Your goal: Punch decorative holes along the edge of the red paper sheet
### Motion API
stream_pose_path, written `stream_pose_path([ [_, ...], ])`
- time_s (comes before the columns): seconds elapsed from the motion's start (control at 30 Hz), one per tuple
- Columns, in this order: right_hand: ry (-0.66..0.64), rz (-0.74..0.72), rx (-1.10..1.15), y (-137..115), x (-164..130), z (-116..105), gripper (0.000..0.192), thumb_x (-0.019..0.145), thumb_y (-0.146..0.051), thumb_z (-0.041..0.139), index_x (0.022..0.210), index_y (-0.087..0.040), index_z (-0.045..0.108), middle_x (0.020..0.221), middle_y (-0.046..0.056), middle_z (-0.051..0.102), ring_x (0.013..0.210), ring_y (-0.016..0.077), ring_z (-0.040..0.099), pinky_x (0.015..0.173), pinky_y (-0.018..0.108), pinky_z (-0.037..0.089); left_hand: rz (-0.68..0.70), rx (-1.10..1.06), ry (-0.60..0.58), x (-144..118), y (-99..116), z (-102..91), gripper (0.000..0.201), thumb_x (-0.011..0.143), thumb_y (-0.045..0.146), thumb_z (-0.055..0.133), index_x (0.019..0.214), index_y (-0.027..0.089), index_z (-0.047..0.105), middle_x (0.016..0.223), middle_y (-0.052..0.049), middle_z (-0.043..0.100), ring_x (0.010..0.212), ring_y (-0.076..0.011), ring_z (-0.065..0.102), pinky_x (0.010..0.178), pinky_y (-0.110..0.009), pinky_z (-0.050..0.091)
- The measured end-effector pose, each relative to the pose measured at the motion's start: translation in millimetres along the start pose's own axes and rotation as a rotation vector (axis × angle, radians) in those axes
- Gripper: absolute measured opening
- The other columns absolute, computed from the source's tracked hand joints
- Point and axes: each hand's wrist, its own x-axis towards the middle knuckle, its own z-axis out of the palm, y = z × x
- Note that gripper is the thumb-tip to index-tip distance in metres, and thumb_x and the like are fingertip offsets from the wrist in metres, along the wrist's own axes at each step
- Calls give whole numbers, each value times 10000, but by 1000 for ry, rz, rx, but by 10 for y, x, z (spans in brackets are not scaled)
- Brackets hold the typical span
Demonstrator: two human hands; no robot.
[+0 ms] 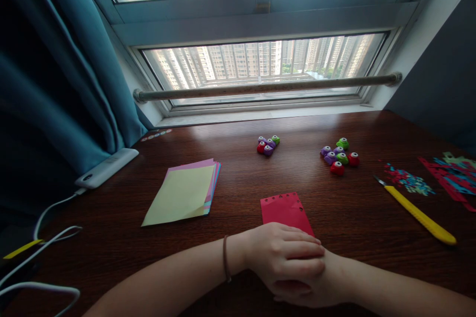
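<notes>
My left hand (284, 255) lies flat on top of my right hand (320, 292), both resting on the dark wooden desk (111, 237) at its near edge. Neither hand holds anything. The left fingers lie over the near edge of a red folded paper (284, 210), which has small shapes punched along its far edge. A thin band is on my left wrist. The right hand is mostly hidden under the left.
A stack of coloured paper (182, 193), yellow on top, lies to the left. Two clusters of small craft punches (267, 144) (340, 154) sit further back. A yellow utility knife (418, 214), paper scraps (411, 181), a white power bank (106, 167) and cables (48, 237) lie at the sides.
</notes>
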Motion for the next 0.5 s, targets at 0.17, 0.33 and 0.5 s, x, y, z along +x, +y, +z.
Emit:
stream_pose_path([
  [0.17,30,-94,-62,25,-21,-4,369,870,-238,408,1204,-261,562,1037,105,658,1023,268,581,921,413,440,1,-6,7,4,1,5,467,854,443,409,1029,39,565,1102,-151,581,1096,-236,514,1011,-299,388],
  [0.33,99,-173,-159,-6,-14,-5,472,857,-178,440,1320,-269,435,1067,113,643,989,303,589,958,488,385,7,-11,13,8,-1,4,480,851,455,409,1022,35,568,1098,-157,579,1089,-241,519,1008,-302,390],
  [0.5,138,-177,-157,-61,14,0,480,849,-170,455,1317,-274,437,1052,107,650,963,296,605,918,471,424,6,-6,2,5,1,-2,477,856,445,403,1035,34,564,1103,-157,577,1098,-240,512,1012,-303,386],
])
